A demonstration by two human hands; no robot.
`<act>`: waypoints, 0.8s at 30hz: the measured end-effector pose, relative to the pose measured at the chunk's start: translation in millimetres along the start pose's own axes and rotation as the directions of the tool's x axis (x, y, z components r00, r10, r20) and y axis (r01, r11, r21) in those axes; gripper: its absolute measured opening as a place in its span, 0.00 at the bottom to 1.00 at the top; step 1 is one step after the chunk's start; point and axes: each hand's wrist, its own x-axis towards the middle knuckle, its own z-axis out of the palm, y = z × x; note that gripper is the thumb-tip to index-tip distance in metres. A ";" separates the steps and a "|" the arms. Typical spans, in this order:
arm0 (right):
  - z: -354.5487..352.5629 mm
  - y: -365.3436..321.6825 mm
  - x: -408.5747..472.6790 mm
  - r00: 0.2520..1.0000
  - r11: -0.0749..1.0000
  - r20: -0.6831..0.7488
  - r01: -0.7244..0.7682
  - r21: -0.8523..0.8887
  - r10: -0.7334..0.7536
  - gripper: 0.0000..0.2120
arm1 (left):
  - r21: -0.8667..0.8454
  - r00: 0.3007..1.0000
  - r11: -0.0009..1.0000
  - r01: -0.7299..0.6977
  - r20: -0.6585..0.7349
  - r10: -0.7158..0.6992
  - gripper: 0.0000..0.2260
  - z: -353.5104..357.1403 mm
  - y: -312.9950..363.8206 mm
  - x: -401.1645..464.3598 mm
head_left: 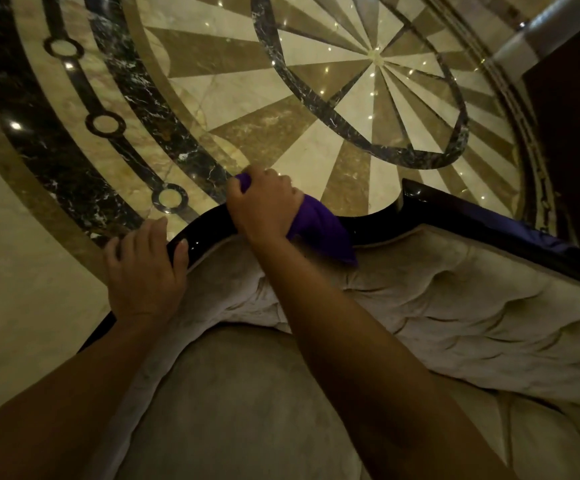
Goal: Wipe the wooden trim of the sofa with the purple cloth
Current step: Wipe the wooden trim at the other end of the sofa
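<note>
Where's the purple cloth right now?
Head view, centre: the cloth is bunched in the right hand, pressed on the curved wooden trim, just right of the left hand gripping that trim.

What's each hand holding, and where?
The right hand grips the purple cloth by its bunched middle, pressed on the wooden trim. The left hand holds the trim's curved end.

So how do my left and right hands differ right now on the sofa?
The right hand grips the bunched purple cloth on the wooden trim; the left hand holds the trim bare, fingers over its outer edge. The right hand is higher up the curve, the left hand lower and nearer you. Both are on the same glossy dark trim.
</note>
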 end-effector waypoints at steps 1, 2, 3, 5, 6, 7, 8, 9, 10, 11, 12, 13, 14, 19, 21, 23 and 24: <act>9.7 -11.7 -8.6 0.996 0.995 0.009 0.093 -0.020 -0.093 0.14 | 0.009 1.000 1.000 0.000 0.003 0.000 0.26 1.4 -0.5 0.7; 18.2 -20.2 -17.0 0.984 0.983 0.010 0.178 -0.039 -0.178 0.14 | 0.013 1.000 1.000 0.005 0.009 -0.005 0.26 2.6 -1.7 2.1; 24.1 -24.5 -23.3 0.970 0.968 0.008 0.243 -0.056 -0.243 0.14 | 0.011 1.000 1.000 0.011 0.019 -0.011 0.27 2.8 -3.5 3.5; 25.4 -23.3 -22.7 0.945 0.941 0.030 0.328 -0.087 -0.327 0.15 | -0.001 0.999 1.000 0.028 0.036 -0.028 0.30 2.8 -5.4 5.2; 22.3 -19.5 -17.9 0.936 0.931 0.065 0.350 -0.099 -0.345 0.16 | -0.007 0.999 0.999 0.034 0.040 -0.033 0.31 2.4 -5.3 4.8; 18.0 -14.9 -12.8 0.932 0.928 0.102 0.357 -0.109 -0.347 0.16 | -0.013 0.998 0.999 0.038 0.043 -0.037 0.33 1.3 -4.8 4.1; 12.7 -10.1 -6.8 0.933 0.929 0.125 0.352 -0.119 -0.337 0.17 | -0.021 0.998 0.999 0.040 0.041 -0.039 0.34 0.0 -4.1 3.9; 7.0 -4.4 -0.7 0.939 0.935 0.130 0.334 -0.122 -0.318 0.17 | -0.028 0.998 0.999 0.044 0.039 -0.043 0.34 -1.8 -2.8 4.1; 2.0 2.8 4.3 0.950 0.946 0.125 0.301 -0.121 -0.286 0.17 | -0.033 0.998 0.998 0.047 0.038 -0.046 0.34 -3.4 -1.4 4.6; -3.0 10.8 7.9 0.962 0.957 0.114 0.261 -0.126 -0.248 0.17 | -0.037 0.998 0.998 0.049 0.040 -0.048 0.33 -4.7 -0.1 4.8; -8.1 19.7 10.0 0.972 0.964 0.109 0.223 -0.144 -0.209 0.18 | -0.043 0.998 0.998 0.052 0.044 -0.050 0.33 -5.9 1.1 4.8; -13.4 29.1 11.4 0.979 0.968 0.112 0.186 -0.170 -0.169 0.19 | -0.047 0.997 0.997 0.055 0.048 -0.053 0.33 -7.0 1.2 3.8; -20.3 39.0 11.3 0.985 0.968 0.121 0.148 -0.201 -0.126 0.20 | -0.046 0.997 0.998 0.052 0.050 -0.050 0.32 -7.1 0.0 1.9; -79.4 101.5 6.7 0.974 0.653 0.176 0.225 -0.723 -0.141 0.21 | -0.028 0.997 0.999 0.045 0.056 -0.043 0.32 -1.0 -8.6 4.4; -104.0 114.5 5.1 0.934 0.363 0.306 0.354 -0.862 -0.184 0.25 | -0.011 0.994 0.998 0.062 0.085 -0.061 0.31 2.0 -9.6 3.3; -125.5 115.1 5.6 0.875 0.079 0.441 0.464 -0.883 -0.201 0.26 | -0.039 0.991 0.997 0.067 0.119 -0.062 0.31 0.6 -9.9 0.8; -137.4 113.8 5.1 0.852 -0.031 0.488 0.492 -0.870 -0.190 0.25 | -0.056 0.991 0.997 0.056 0.127 -0.049 0.31 0.0 -8.7 0.7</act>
